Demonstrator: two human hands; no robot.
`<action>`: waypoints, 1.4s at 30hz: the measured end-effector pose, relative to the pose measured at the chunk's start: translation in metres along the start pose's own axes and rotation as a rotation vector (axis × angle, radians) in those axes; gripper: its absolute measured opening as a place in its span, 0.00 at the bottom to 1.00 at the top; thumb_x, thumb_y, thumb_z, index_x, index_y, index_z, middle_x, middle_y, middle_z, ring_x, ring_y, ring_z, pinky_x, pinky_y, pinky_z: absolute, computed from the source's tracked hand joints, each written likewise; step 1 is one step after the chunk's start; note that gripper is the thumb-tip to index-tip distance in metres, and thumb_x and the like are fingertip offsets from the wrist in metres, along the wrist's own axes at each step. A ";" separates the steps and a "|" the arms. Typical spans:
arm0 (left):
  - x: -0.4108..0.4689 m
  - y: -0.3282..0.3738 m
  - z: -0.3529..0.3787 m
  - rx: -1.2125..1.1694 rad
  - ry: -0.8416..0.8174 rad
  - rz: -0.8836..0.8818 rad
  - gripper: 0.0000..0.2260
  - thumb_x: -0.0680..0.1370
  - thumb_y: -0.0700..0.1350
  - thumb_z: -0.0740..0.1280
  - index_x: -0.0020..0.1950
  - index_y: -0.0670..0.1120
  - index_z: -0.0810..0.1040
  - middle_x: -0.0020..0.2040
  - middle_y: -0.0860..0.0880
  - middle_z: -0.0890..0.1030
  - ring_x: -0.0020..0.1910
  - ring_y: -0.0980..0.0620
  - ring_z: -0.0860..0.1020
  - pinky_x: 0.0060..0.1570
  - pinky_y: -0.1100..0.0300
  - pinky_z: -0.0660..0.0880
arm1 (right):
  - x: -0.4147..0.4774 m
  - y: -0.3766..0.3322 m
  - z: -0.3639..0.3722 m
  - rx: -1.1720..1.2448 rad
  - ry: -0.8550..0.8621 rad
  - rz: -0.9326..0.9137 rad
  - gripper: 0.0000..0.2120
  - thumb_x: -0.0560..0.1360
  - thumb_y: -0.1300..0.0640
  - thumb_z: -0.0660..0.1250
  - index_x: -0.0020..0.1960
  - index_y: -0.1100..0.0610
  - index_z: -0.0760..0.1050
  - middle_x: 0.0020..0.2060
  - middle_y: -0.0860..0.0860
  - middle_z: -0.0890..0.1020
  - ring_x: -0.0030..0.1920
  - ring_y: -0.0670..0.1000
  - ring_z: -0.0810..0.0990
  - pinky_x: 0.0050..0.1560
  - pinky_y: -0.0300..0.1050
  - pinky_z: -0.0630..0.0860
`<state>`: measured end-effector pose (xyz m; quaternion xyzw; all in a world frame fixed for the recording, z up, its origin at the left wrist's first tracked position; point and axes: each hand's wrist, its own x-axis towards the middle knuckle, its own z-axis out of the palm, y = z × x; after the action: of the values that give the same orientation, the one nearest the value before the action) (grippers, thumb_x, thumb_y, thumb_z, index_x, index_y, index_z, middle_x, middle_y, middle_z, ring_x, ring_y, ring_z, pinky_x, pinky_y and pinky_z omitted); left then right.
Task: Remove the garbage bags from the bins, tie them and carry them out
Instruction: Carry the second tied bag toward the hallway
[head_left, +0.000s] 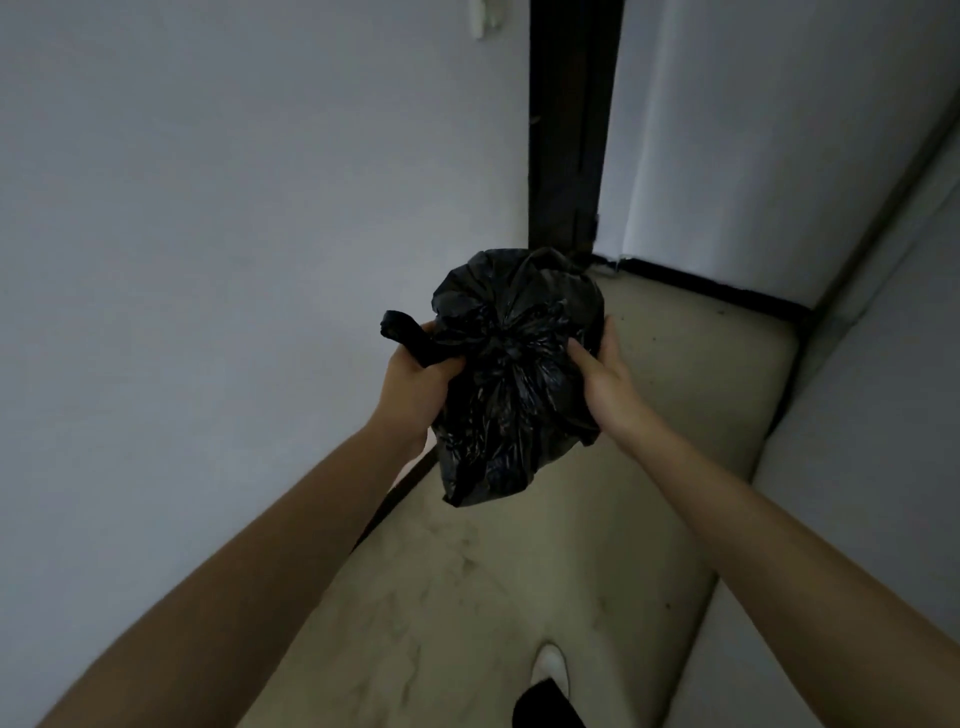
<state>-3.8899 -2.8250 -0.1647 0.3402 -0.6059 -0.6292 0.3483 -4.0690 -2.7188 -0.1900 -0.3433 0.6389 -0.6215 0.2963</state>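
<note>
A small black garbage bag (511, 374) is held up in front of me, above the floor, with its gathered, knotted neck facing the camera. My left hand (415, 387) grips a loose twisted end of the bag on its left side. My right hand (602, 374) clasps the bag's right side, fingers pressed into the plastic. No bin is in view.
I stand in a dim, narrow corridor with a beige floor (519, 571). White walls (208, 234) close in on the left and right. A dark door frame (569, 119) stands straight ahead. My foot in a white slipper (551, 670) shows at the bottom.
</note>
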 end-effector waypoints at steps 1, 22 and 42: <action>0.026 -0.003 0.005 0.007 0.000 -0.011 0.17 0.76 0.32 0.66 0.63 0.44 0.79 0.56 0.43 0.84 0.56 0.44 0.83 0.59 0.45 0.79 | 0.024 0.005 -0.003 0.011 -0.003 0.004 0.29 0.85 0.53 0.57 0.82 0.53 0.49 0.77 0.49 0.63 0.75 0.48 0.63 0.77 0.45 0.59; 0.467 -0.092 0.017 -0.031 0.026 -0.281 0.23 0.74 0.27 0.62 0.66 0.45 0.76 0.57 0.42 0.83 0.54 0.43 0.83 0.54 0.48 0.81 | 0.463 0.096 0.014 -0.030 -0.171 0.290 0.30 0.82 0.44 0.60 0.80 0.39 0.51 0.75 0.42 0.66 0.72 0.47 0.68 0.76 0.50 0.62; 0.664 -0.601 0.024 0.311 0.155 -1.034 0.11 0.79 0.35 0.62 0.61 0.40 0.76 0.45 0.45 0.81 0.36 0.52 0.78 0.33 0.64 0.74 | 0.607 0.638 0.030 -0.330 -0.261 0.906 0.19 0.84 0.50 0.57 0.74 0.50 0.69 0.64 0.55 0.79 0.60 0.56 0.79 0.61 0.51 0.75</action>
<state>-4.2756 -3.3631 -0.7686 0.6867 -0.4183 -0.5943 -0.0173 -4.4468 -3.2317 -0.7986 -0.1485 0.7710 -0.2729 0.5558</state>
